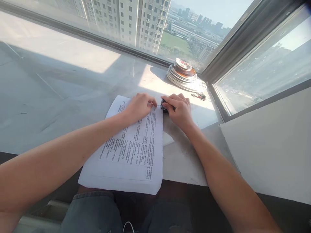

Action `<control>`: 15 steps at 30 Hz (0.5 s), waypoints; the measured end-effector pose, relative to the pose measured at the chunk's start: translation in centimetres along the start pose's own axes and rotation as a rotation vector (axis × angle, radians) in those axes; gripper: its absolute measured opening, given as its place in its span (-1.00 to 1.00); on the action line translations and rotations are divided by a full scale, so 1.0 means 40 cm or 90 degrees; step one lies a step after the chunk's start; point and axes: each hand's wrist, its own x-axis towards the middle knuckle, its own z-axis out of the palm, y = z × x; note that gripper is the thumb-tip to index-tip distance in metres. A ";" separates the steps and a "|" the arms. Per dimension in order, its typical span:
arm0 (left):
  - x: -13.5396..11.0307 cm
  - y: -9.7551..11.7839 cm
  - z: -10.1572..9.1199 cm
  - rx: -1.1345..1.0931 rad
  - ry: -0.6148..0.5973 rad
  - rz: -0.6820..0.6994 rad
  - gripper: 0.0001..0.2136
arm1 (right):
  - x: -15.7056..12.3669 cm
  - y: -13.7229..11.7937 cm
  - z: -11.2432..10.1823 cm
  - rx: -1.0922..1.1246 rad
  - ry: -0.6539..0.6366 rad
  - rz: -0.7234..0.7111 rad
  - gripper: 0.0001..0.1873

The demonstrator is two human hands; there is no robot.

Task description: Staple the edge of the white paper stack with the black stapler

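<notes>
A printed sheet of paper [132, 152] lies on the pale window ledge [60, 94], its near edge hanging over the ledge front. My left hand [139, 106] rests closed on the sheet's top right corner, fingertips pinched at the paper's edge. My right hand [178, 110] is just beyond that corner, fingers wrapped over a small dark object [164, 106] that looks like a stapler or clip; most of it is hidden. The two hands nearly touch.
A stack of plates [182, 73] stands at the back right by the window corner, with a small bunch of keys or wire [200, 96] beside it. A white wall [267, 149] borders the ledge on the right. My knees [97, 210] sit below the ledge.
</notes>
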 end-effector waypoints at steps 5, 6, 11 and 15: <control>-0.003 -0.002 0.004 -0.007 0.006 -0.002 -0.67 | -0.001 -0.003 -0.004 0.034 0.011 0.010 -0.66; -0.003 -0.002 0.006 -0.007 0.006 -0.004 -0.66 | -0.001 -0.004 -0.006 0.035 0.010 0.014 -0.66; -0.003 0.000 0.009 0.012 0.008 -0.013 -0.65 | 0.000 -0.008 -0.010 0.022 0.003 0.019 -0.66; -0.003 0.004 0.009 0.027 0.002 -0.024 -0.66 | -0.001 -0.009 -0.011 0.012 0.005 0.023 -0.65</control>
